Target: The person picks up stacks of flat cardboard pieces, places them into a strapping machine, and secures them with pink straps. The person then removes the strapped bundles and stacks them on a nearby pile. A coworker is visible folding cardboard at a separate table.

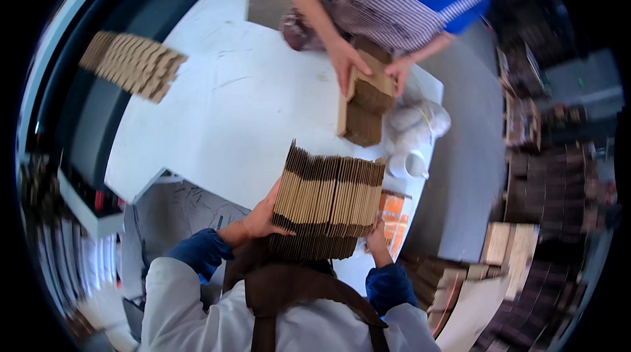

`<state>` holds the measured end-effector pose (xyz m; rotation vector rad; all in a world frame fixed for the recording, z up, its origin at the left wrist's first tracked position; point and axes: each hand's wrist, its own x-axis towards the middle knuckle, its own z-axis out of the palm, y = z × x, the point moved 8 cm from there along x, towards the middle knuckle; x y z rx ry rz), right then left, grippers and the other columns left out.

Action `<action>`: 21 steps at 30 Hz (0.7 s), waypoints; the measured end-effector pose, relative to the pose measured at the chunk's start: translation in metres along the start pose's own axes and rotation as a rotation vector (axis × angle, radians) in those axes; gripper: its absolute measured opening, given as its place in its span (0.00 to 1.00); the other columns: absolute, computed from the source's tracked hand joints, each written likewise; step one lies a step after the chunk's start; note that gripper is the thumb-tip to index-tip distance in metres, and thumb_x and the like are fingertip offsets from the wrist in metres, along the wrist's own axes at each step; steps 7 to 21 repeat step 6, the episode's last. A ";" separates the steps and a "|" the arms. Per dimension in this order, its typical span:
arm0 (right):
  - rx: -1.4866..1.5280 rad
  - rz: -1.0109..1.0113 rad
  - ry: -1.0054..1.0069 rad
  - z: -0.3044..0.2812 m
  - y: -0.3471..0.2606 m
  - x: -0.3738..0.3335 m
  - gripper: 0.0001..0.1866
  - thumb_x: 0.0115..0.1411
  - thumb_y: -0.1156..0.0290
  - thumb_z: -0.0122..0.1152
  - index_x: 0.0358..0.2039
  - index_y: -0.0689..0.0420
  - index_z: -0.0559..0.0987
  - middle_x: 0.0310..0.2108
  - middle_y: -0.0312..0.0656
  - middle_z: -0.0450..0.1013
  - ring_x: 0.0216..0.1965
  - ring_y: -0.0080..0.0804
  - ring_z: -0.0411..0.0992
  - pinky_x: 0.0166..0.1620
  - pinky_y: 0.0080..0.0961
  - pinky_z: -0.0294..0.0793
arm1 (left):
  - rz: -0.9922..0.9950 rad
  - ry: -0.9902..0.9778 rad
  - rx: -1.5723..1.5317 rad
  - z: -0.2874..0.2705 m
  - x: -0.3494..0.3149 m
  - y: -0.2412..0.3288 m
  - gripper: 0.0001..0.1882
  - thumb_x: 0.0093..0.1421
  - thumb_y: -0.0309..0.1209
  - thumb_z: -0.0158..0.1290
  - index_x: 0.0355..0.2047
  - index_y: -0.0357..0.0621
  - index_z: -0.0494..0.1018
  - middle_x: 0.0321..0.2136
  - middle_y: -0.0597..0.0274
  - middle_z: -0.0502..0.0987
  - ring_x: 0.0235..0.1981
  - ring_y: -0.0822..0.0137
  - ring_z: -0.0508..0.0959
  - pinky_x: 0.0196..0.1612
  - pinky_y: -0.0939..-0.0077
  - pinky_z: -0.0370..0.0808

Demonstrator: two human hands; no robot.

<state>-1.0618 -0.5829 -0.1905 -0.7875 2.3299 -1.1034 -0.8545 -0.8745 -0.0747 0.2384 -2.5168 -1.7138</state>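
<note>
A thick stack of folded brown cardboard pieces (328, 191) stands on edge at the near side of the white table (217, 109), close against my apron. My left hand (264, 212) presses its left side, the thumb lying across the near face. On the opposite side my right hand (377, 239) grips the lower right corner, its fingers partly hidden by the stack. Across the table, a co-worker in a blue top and striped apron has both hands on another cardboard stack (365, 105).
On the dark conveyor (141, 23) at the left, a fanned row of cardboard pieces (135, 63) reaches onto the table. A white mug (407, 164), a clear plastic bag (420, 122) and an orange printed packet (393, 217) sit along the right edge. Stacked cardboard (545, 187) fills the far right.
</note>
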 end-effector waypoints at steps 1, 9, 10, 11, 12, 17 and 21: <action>-0.081 0.007 -0.073 0.008 -0.008 0.014 0.25 0.69 0.62 0.37 0.59 0.66 0.62 0.53 0.55 0.67 0.56 0.47 0.64 0.60 0.35 0.61 | -0.033 0.049 0.048 -0.006 -0.014 0.003 0.68 0.38 0.40 0.72 0.67 0.36 0.33 0.67 0.39 0.38 0.69 0.45 0.41 0.69 0.62 0.45; 0.404 -0.099 -0.540 0.071 -0.173 0.061 0.34 0.69 0.47 0.35 0.60 0.64 0.63 0.57 0.49 0.66 0.57 0.36 0.66 0.60 0.31 0.63 | -0.177 0.388 -0.107 -0.034 -0.102 0.026 0.68 0.38 0.41 0.72 0.68 0.38 0.34 0.68 0.42 0.36 0.69 0.44 0.39 0.69 0.62 0.42; 0.404 -0.099 -0.540 0.071 -0.173 0.061 0.34 0.69 0.47 0.35 0.60 0.64 0.63 0.57 0.49 0.66 0.57 0.36 0.66 0.60 0.31 0.63 | -0.177 0.388 -0.107 -0.034 -0.102 0.026 0.68 0.38 0.41 0.72 0.68 0.38 0.34 0.68 0.42 0.36 0.69 0.44 0.39 0.69 0.62 0.42; 0.404 -0.099 -0.540 0.071 -0.173 0.061 0.34 0.69 0.47 0.35 0.60 0.64 0.63 0.57 0.49 0.66 0.57 0.36 0.66 0.60 0.31 0.63 | -0.177 0.388 -0.107 -0.034 -0.102 0.026 0.68 0.38 0.41 0.72 0.68 0.38 0.34 0.68 0.42 0.36 0.69 0.44 0.39 0.69 0.62 0.42; 0.404 -0.099 -0.540 0.071 -0.173 0.061 0.34 0.69 0.47 0.35 0.60 0.64 0.63 0.57 0.49 0.66 0.57 0.36 0.66 0.60 0.31 0.63 | -0.177 0.388 -0.107 -0.034 -0.102 0.026 0.68 0.38 0.41 0.72 0.68 0.38 0.34 0.68 0.42 0.36 0.69 0.44 0.39 0.69 0.62 0.42; 0.404 -0.099 -0.540 0.071 -0.173 0.061 0.34 0.69 0.47 0.35 0.60 0.64 0.63 0.57 0.49 0.66 0.57 0.36 0.66 0.60 0.31 0.63 | -0.177 0.388 -0.107 -0.034 -0.102 0.026 0.68 0.38 0.41 0.72 0.68 0.38 0.34 0.68 0.42 0.36 0.69 0.44 0.39 0.69 0.62 0.42; 0.404 -0.099 -0.540 0.071 -0.173 0.061 0.34 0.69 0.47 0.35 0.60 0.64 0.63 0.57 0.49 0.66 0.57 0.36 0.66 0.60 0.31 0.63 | -0.177 0.388 -0.107 -0.034 -0.102 0.026 0.68 0.38 0.41 0.72 0.68 0.38 0.34 0.68 0.42 0.36 0.69 0.44 0.39 0.69 0.62 0.42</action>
